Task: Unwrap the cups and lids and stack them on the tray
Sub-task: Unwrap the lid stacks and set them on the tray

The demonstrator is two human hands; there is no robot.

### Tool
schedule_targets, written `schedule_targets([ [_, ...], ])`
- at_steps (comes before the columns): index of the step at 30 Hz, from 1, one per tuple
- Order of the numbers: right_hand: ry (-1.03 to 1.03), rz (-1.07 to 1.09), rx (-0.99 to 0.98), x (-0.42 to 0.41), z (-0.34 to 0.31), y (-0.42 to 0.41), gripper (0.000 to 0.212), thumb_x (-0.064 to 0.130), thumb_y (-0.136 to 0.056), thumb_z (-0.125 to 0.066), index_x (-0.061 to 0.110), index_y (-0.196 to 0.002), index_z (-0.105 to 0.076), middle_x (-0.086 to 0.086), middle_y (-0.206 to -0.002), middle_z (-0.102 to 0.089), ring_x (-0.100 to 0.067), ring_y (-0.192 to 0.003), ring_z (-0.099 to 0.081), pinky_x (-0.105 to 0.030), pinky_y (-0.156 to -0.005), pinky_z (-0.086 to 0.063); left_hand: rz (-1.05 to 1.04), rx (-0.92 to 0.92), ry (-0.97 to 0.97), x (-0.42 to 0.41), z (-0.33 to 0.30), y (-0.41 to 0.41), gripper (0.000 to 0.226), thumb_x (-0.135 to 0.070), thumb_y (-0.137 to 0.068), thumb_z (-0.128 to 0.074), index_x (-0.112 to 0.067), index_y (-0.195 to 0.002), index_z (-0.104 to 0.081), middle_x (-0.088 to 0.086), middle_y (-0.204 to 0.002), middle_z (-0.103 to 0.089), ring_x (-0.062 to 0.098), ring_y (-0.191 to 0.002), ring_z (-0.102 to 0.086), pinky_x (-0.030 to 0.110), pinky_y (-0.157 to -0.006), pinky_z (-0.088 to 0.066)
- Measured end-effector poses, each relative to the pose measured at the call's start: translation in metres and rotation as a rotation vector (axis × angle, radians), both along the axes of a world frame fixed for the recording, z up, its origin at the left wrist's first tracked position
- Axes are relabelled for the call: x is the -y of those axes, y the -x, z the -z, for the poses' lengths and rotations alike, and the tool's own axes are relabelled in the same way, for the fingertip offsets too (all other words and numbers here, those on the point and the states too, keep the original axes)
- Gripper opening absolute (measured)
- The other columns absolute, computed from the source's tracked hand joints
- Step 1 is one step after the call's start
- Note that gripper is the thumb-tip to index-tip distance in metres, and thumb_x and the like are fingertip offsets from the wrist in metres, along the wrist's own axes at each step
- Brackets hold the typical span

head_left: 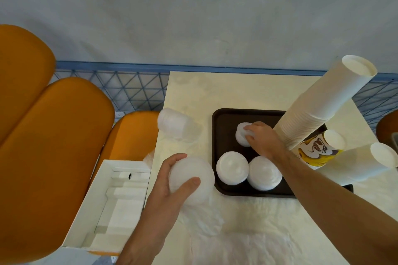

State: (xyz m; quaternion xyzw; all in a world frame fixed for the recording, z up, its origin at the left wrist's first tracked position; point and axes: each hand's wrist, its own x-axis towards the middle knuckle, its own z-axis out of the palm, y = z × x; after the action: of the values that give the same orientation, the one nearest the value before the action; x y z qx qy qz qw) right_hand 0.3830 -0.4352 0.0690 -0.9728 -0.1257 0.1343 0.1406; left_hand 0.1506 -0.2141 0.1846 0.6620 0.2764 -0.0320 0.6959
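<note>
Grey wall backs a pale counter (pixel 237 92) carrying a dark tray (pixel 224 118), with crumpled wrap (pixel 237 236) at six o'clock. On the tray, the right hand (pixel 261 137) curls its fingers round a small lid stack (pixel 242 135), two more lid stacks (pixel 232 168) lie at six o'clock of it, and tall cups (pixel 318 109) lean at three o'clock. At nine o'clock of the tray, the left hand (pixel 172 183) grips a wrapped lid bundle (pixel 191 178); another bundle (pixel 172 123) lies at its twelve o'clock.
</note>
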Motion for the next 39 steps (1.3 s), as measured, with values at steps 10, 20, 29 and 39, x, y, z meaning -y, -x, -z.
schedule_targets([
  [10,0.077,0.032,-0.055,-0.003,-0.004,0.0,0.04,0.029,-0.088,-0.077,0.014,-0.123,-0.063,-0.007,-0.138,-0.054,-0.023,-0.118,-0.056,-0.029,-0.095,-0.048,0.011,0.032,0.04,0.002,-0.005,-0.001,0.054,-0.056,-0.054,-0.071,-0.067,-0.103,-0.052,-0.02,-0.123,-0.053,0.013,-0.116,-0.051,0.049,-0.101,-0.051],
  [20,0.147,0.014,-0.062,-0.003,-0.007,0.001,0.021,0.032,-0.087,-0.077,0.02,-0.094,-0.061,-0.005,-0.121,-0.064,-0.017,-0.102,-0.059,-0.026,-0.085,-0.05,-0.002,0.055,0.049,0.001,-0.005,0.005,0.055,-0.054,-0.056,-0.072,-0.066,-0.106,-0.053,-0.019,-0.124,-0.053,0.015,-0.117,-0.051,0.05,-0.101,-0.051],
  [29,-0.616,0.139,-0.136,-0.028,-0.099,0.053,0.006,0.023,-0.095,-0.068,0.023,-0.095,-0.074,0.006,-0.091,-0.074,-0.011,-0.09,-0.069,-0.025,-0.08,-0.055,0.007,0.082,-0.071,0.003,0.0,0.005,0.041,-0.033,-0.084,-0.072,-0.055,-0.111,-0.049,-0.036,-0.103,-0.052,-0.002,-0.103,-0.053,0.011,-0.07,-0.046],
  [39,-0.786,-0.034,-0.182,-0.041,-0.144,0.148,0.007,0.02,-0.095,-0.069,0.024,-0.095,-0.075,0.018,-0.082,-0.071,-0.005,-0.079,-0.068,-0.016,-0.07,-0.053,0.077,0.043,-0.179,0.018,-0.01,-0.001,0.056,-0.038,-0.081,-0.074,-0.052,-0.122,-0.04,-0.034,-0.11,-0.039,0.001,-0.099,-0.049,0.009,-0.067,-0.042],
])
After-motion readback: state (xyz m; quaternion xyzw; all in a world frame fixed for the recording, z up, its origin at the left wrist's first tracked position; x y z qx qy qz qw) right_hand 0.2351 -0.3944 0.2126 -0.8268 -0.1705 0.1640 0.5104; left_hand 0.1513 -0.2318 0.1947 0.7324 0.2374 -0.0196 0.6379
